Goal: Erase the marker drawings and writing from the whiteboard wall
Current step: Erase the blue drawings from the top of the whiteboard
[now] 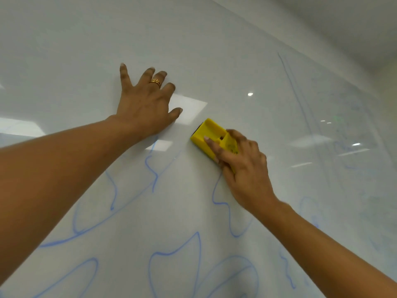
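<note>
The glossy whiteboard wall (75, 50) fills the view. Blue marker drawings (176, 250) of looping outlines cover its lower half, running under both of my arms. My left hand (146, 104), with a gold ring, rests flat on the board, fingers spread, above the drawings. To its right, my right hand (242, 166) grips a yellow eraser (211, 137) and holds it against the board, thumb along its near side. The eraser's dark pad faces the board. Around and above the eraser the board looks wiped.
A long faint blue line (300, 117) runs down the board's right part, with faint smudged writing (343, 145) beside it. The board's top edge meets the plain wall (322, 22) at the upper right. Ceiling lights reflect off the surface.
</note>
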Demonstrator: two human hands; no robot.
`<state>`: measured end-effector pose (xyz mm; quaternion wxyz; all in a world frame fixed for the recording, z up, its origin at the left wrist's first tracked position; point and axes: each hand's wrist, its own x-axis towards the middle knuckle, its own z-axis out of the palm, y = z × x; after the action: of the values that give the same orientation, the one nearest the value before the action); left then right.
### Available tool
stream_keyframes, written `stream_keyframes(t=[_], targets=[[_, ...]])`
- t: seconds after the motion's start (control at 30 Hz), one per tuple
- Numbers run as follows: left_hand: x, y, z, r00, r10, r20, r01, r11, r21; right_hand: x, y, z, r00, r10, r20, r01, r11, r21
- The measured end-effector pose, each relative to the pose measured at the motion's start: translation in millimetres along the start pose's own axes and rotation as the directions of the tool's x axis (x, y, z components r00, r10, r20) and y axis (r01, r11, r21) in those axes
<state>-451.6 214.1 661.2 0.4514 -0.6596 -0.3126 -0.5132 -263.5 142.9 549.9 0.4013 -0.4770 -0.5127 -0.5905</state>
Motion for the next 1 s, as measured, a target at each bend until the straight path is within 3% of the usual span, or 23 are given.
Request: stream_keyframes(t=[0.17, 0.27, 0.4, 0.53, 0.63, 0.73, 1.0], targets=[[-2, 13, 2, 0.998, 0.067, 0.01, -0.067, 0.998, 0.006, -47, 3, -7, 0.987, -0.155, 0.037, 0.155, 0.988, 0.012], [-5, 21, 5, 0.995, 0.101, 0.028, -0.099, 0.993, -0.058, -64, 24, -11, 0.986, -0.161, 0.05, 0.16, 0.987, 0.01], [-11, 29, 7, 0.992, 0.115, 0.059, -0.111, 0.991, -0.069, -63, 58, -13, 0.998, 0.036, 0.051, -0.037, 0.999, 0.014], [-14, 33, 5, 0.989, 0.122, 0.087, -0.117, 0.991, -0.06, -45, 75, -12, 0.963, 0.265, 0.041, -0.267, 0.963, 0.047], [-17, 33, 6, 0.988, 0.128, 0.089, -0.124, 0.991, -0.049, -36, 73, -7, 0.943, 0.333, 0.023, -0.334, 0.94, 0.072], [-19, 35, 7, 0.989, 0.124, 0.079, -0.122, 0.992, -0.04, -41, 63, -5, 0.957, 0.29, 0.006, -0.29, 0.956, 0.052], [-21, 39, 9, 0.991, 0.112, 0.069, -0.108, 0.993, -0.051, -70, 16, -7, 1.0, -0.012, 0.027, 0.01, 0.998, 0.066]])
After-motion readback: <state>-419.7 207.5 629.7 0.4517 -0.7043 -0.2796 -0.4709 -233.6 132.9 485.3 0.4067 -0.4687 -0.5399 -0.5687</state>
